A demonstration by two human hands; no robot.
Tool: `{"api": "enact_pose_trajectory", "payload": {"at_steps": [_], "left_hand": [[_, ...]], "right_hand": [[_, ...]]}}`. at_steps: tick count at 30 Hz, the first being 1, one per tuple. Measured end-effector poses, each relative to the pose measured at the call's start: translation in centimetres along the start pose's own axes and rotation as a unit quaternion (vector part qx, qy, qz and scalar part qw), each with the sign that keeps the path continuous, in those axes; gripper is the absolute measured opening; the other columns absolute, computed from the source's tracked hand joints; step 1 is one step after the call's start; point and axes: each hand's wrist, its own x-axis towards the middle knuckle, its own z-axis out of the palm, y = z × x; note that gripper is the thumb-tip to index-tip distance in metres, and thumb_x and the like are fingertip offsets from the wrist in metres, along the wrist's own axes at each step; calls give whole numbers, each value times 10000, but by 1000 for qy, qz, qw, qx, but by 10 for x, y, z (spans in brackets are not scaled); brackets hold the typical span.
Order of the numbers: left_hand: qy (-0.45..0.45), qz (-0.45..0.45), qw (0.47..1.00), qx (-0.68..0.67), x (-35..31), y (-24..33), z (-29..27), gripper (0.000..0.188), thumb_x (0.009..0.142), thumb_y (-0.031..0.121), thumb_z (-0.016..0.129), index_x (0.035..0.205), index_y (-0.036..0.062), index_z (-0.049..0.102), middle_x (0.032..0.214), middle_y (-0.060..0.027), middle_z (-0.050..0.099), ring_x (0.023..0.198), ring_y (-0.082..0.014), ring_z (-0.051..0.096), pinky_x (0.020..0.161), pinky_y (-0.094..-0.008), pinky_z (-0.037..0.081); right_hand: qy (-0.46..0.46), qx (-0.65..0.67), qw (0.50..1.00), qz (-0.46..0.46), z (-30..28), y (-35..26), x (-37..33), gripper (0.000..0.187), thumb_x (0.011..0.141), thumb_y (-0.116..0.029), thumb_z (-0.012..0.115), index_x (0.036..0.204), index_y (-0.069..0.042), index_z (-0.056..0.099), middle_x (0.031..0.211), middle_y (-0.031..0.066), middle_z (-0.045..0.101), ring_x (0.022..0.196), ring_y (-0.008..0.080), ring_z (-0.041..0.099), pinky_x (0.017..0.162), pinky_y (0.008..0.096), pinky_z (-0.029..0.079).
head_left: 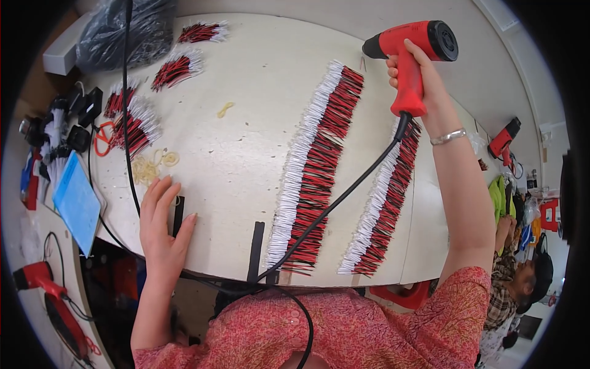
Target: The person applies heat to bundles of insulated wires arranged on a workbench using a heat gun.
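Observation:
My right hand [424, 77] is wrapped round the handle of a red and black heat gun [409, 80], raised at the far right of the table with its black nozzle pointing left. Below and left of it lies a long row of short red and black wires with white ends [316, 166]. A second such row [384, 203] runs beside it on the right, its far end partly behind the gun's handle and cord. My left hand [163, 227] rests at the table's near left, fingers apart and holding nothing, close to a loose pile of pale rubber bands [150, 166].
Several bundles of the same wires [178, 69] lie at the far left, near a dark plastic bag [126, 37]. The gun's black cord [344, 209] crosses both rows. A blue pad [77, 200] and red-handled scissors [103, 138] sit left. Another person [522, 277] is at right.

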Motion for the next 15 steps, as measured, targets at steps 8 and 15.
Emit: {"api": "enact_pose_trajectory", "payload": {"at_steps": [8, 15], "left_hand": [[6, -1, 1000, 3, -3, -1, -2, 551, 795, -1, 753, 1324, 29, 601, 1448, -161, 541, 1418, -375, 448, 1173, -453, 364], [14, 1, 1000, -7, -2, -3, 1, 541, 802, 11, 750, 1322, 30, 603, 1448, -159, 543, 1418, -374, 449, 1173, -453, 364]], "right_hand": [[-88, -53, 994, 28, 16, -16, -52, 482, 992, -411, 662, 1120, 52, 622, 872, 63, 649, 647, 92, 602, 534, 223, 518], [-71, -68, 995, 27, 22, -21, -64, 486, 990, -410, 665, 1121, 56, 620, 872, 67, 648, 660, 93, 609, 547, 222, 533]]}}
